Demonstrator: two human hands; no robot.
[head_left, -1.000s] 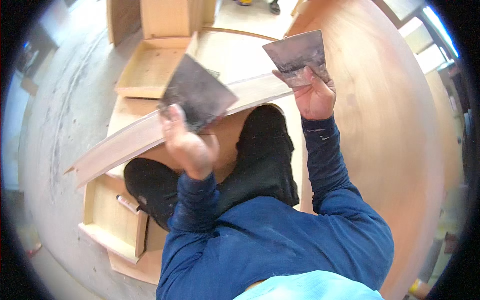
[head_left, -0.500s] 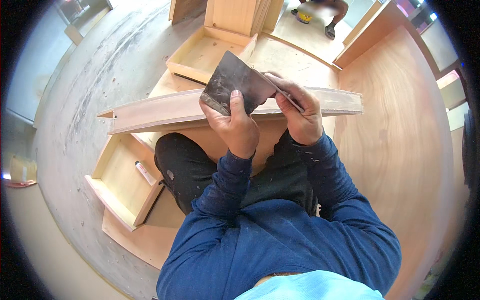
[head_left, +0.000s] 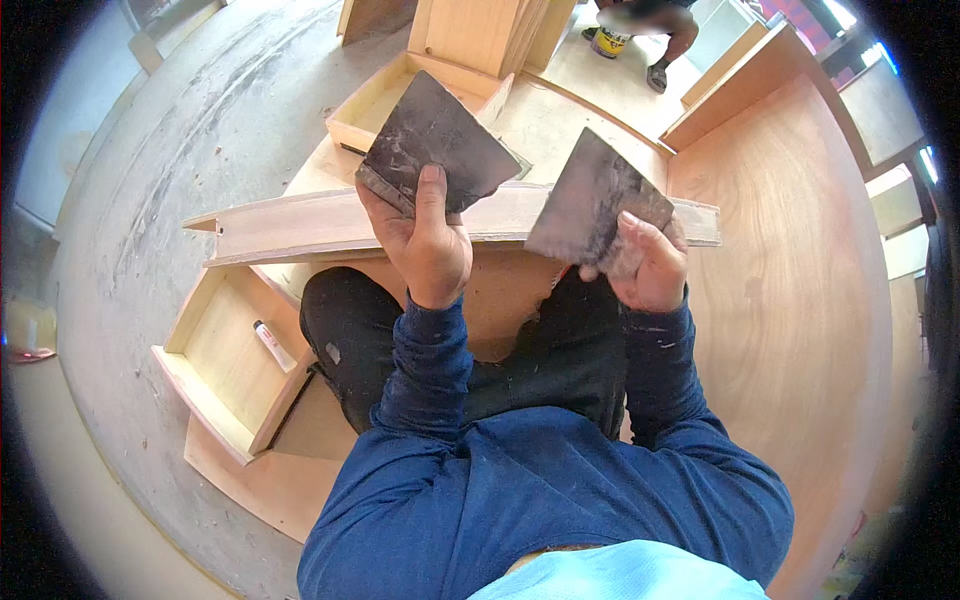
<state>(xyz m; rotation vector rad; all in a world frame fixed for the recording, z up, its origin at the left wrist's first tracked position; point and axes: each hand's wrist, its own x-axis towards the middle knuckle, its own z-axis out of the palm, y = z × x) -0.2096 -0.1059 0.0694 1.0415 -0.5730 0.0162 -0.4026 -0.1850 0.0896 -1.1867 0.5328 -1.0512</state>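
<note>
A wooden drawer [head_left: 200, 406] lies at the left with a white tube [head_left: 273, 346] in it. From beside it, a long pale board [head_left: 300, 222] runs rightward past the knees [head_left: 345, 310]. The left hand [head_left: 437, 248] has its fingers closed on a dark square plate [head_left: 438, 135], thumb on its face. Apart from it, the right hand [head_left: 652, 268] grips a smeared second plate [head_left: 592, 195] by its right side. Rightmost stands a wooden panel [head_left: 785, 290].
</note>
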